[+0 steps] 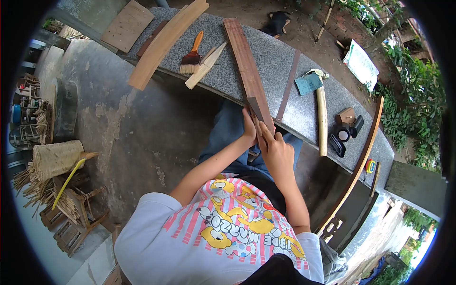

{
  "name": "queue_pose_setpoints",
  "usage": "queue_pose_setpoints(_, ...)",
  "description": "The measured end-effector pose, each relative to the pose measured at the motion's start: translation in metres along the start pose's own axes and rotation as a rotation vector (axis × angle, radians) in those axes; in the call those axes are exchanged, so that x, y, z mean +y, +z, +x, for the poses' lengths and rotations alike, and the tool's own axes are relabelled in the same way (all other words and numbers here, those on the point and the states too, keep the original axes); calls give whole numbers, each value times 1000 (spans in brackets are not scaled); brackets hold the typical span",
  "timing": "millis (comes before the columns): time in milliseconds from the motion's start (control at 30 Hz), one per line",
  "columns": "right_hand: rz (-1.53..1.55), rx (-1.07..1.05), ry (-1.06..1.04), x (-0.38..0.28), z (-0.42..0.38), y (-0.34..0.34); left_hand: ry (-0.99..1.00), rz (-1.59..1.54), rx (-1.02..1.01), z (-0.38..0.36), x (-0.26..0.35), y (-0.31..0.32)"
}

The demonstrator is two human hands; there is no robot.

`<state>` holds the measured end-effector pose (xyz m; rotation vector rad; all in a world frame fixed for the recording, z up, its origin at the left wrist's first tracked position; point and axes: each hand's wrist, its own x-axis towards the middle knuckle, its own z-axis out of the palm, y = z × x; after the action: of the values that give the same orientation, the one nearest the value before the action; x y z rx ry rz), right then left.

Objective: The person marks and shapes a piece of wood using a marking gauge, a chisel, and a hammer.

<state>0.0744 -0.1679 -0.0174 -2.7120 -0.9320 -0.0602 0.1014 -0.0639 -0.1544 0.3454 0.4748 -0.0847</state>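
Note:
A long reddish-brown wooden plank (pixel 244 57) lies across the granite bench, its near end reaching past the edge over my lap. My left hand (pixel 249 127) grips that near end from the left side, fingers pressed along it. A dark, flat, tapered piece (pixel 255 108) rests on top of the plank, its wide end pointing away from me. My right hand (pixel 277 149) is closed around the near part of this piece, with fingers stretched forward along it. Its lower portion is hidden by my fingers.
On the granite bench (pixel 183 45) lie a paintbrush (pixel 193 57), pale wood pieces (pixel 205 69), a curved board (pixel 166 45), a flat strip (pixel 288 85), a hammer (pixel 322 114), a blue-green sheet (pixel 308 84), a long curved strip (pixel 361 161) and a tape measure (pixel 370 166).

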Motion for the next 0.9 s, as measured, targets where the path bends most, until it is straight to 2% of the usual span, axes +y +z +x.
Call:
queue_pose_setpoints(167, 12, -16, 21, -2, -4, -2, -45, 45, 102, -4, 3, 8)
queue_pose_setpoints(300, 25, -10, 16, 3, 5, 5, -28, 38, 89, -2, 1, 8)
queue_pose_setpoints(367, 26, 60, -28, 2, 7, 10, 6, -59, 186, -1, 2, 12)
queue_pose_setpoints(567, 8, -5, 25, 0, -8, 7, -12, 72, 108, -2, 1, 6)
queue_pose_setpoints(633, 18, 0, 19, 2, -2, 8, -48, 66, 78, 0, 1, 5)
queue_pose_setpoints(700, 30, 7, 17, 1, 8, 12, 43, -32, 174, 3, -2, 6)
queue_pose_setpoints(800, 32, 13, 23, -2, 17, 21, 60, -16, 80, 2, -4, 0)
queue_pose_setpoints(900, 34, 72, -1, 2, 15, 23, 37, -42, 84, 4, -2, -1)
